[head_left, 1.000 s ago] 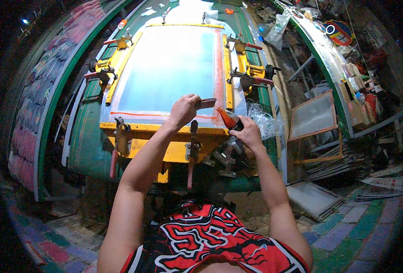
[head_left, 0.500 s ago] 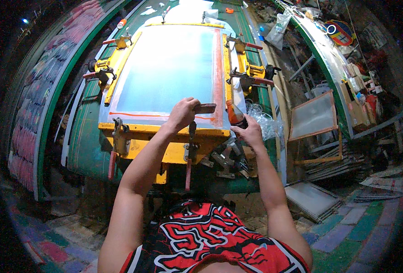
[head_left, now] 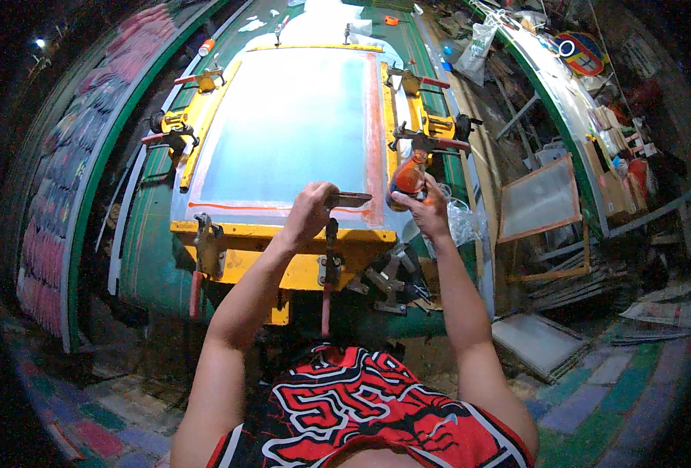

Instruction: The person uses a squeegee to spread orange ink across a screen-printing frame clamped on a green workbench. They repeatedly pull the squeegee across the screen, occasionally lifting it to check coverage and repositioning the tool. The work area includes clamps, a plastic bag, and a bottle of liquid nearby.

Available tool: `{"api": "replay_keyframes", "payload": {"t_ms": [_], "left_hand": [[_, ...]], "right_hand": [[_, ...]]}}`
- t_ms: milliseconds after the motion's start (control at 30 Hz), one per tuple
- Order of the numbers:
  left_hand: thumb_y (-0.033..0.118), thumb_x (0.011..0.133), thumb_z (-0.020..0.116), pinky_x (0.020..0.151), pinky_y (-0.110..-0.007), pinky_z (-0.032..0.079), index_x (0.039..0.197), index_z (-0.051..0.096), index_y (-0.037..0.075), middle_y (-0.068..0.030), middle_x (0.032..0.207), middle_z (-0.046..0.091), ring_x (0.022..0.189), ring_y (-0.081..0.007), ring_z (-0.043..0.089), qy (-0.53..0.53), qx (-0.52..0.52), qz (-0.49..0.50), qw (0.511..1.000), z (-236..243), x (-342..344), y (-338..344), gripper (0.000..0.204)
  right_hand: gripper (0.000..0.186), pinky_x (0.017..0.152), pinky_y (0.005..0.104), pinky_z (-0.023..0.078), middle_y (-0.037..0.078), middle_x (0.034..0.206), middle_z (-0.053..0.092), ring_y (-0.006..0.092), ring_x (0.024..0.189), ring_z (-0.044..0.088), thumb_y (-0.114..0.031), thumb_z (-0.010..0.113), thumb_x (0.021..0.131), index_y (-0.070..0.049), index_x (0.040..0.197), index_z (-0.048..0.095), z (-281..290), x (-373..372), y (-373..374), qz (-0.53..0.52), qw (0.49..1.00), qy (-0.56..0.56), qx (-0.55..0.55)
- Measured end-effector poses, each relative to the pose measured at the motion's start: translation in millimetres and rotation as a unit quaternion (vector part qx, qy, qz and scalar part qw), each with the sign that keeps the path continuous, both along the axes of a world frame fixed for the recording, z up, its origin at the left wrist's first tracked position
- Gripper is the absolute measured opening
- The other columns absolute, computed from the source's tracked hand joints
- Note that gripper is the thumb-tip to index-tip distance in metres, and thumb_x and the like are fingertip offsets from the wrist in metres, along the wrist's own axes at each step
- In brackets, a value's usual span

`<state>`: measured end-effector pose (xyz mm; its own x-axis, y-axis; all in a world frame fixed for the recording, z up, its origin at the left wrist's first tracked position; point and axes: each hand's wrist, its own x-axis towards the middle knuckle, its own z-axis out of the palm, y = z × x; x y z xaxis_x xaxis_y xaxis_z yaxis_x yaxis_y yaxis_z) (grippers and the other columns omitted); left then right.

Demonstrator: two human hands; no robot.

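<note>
My left hand (head_left: pixel 309 212) is closed on a short, dark, flat bar (head_left: pixel 350 200) over the lower right part of a pale blue mesh screen (head_left: pixel 275 132). My right hand (head_left: pixel 427 204) grips a bottle (head_left: pixel 410 176) with orange-red contents, raised with its top toward the far side, beside the screen's right edge. A red band runs down the screen's right side, and an orange line (head_left: pixel 236 209) crosses near its lower edge. The screen lies in a yellow metal frame (head_left: pixel 252 234) with several clamps and red handles around it.
A green table (head_left: pixel 150 249) lies under the frame, with crumpled clear plastic (head_left: pixel 462 222) and metal parts (head_left: pixel 392 281) at right. Folded fabric (head_left: pixel 56 226) lines the left bench. At right stand a wood-framed screen (head_left: pixel 539 199), stacked frames (head_left: pixel 539 345) and a cluttered bench (head_left: pixel 607 171).
My right hand has moved up, tipping the bottle's top toward the far side. My left hand with the dark bar has shifted slightly down toward me.
</note>
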<state>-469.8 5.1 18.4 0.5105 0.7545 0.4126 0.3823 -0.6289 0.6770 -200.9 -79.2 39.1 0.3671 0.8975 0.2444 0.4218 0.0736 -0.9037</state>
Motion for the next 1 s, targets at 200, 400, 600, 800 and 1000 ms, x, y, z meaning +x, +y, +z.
{"api": "replay_keyframes", "payload": {"t_ms": [200, 400, 600, 800, 1000], "left_hand": [[0.003, 0.087, 0.07, 0.079, -0.043, 0.054, 0.102, 0.066, 0.003, -0.0157, 0.095, 0.07, 0.093, -0.0361, 0.065, 0.01, 0.047, -0.017, 0.999, -0.7, -8.1, 0.1, 0.015], [0.002, 0.087, 0.067, 0.078, -0.045, 0.052, 0.098, 0.065, 0.003, -0.0153, 0.093, 0.069, 0.089, -0.0369, 0.062, 0.008, 0.063, -0.002, 0.998, -5.6, -14.3, 2.1, 0.012], [0.006, 0.083, 0.071, 0.077, -0.044, 0.053, 0.102, 0.067, 0.006, -0.0117, 0.095, 0.069, 0.089, -0.0342, 0.063, 0.055, 0.077, 0.003, 0.995, -16.9, -10.5, 7.7, 0.019], [0.008, 0.085, 0.07, 0.083, -0.043, 0.053, 0.107, 0.067, 0.007, -0.0112, 0.094, 0.066, 0.094, -0.0347, 0.062, 0.037, 0.138, 0.01, 0.99, -15.3, -5.8, 7.8, 0.022], [0.008, 0.087, 0.067, 0.085, -0.047, 0.052, 0.112, 0.065, 0.009, -0.0123, 0.103, 0.065, 0.102, -0.0352, 0.062, 0.045, 0.09, -0.021, 0.995, -9.4, 0.3, 6.0, 0.024]], "right_hand": [[0.065, 0.092, 0.0354, 0.055, 0.009, 0.116, 0.068, 0.02, 0.101, 0.068, -0.026, 0.09, 0.078, -0.002, 0.128, 0.057, -15.8, -16.9, 71.2, 0.148, 0.984, -0.075, 0.065], [0.062, 0.096, 0.0389, 0.055, 0.013, 0.113, 0.072, 0.0245, 0.109, 0.069, -0.018, 0.089, 0.079, -0.003, 0.13, 0.058, -49.5, -49.7, 138.9, 0.19, 0.977, -0.073, 0.063], [0.063, 0.095, 0.037, 0.052, 0.009, 0.113, 0.072, 0.0201, 0.108, 0.067, -0.028, 0.091, 0.077, -0.005, 0.127, 0.062, -54.6, -58.2, 154.4, 0.194, 0.978, -0.074, -0.028], [0.059, 0.091, 0.0339, 0.054, 0.011, 0.114, 0.068, 0.02, 0.098, 0.066, -0.021, 0.086, 0.077, -0.001, 0.126, 0.061, -32.8, -52.1, 138.5, 0.121, 0.99, -0.071, -0.029], [0.05, 0.083, 0.032, 0.055, 0.007, 0.112, 0.067, 0.0183, 0.095, 0.064, -0.005, 0.073, 0.074, -0.004, 0.123, 0.063, 10.8, -41.7, 81.6, 0.313, 0.941, -0.126, -0.028]]}}
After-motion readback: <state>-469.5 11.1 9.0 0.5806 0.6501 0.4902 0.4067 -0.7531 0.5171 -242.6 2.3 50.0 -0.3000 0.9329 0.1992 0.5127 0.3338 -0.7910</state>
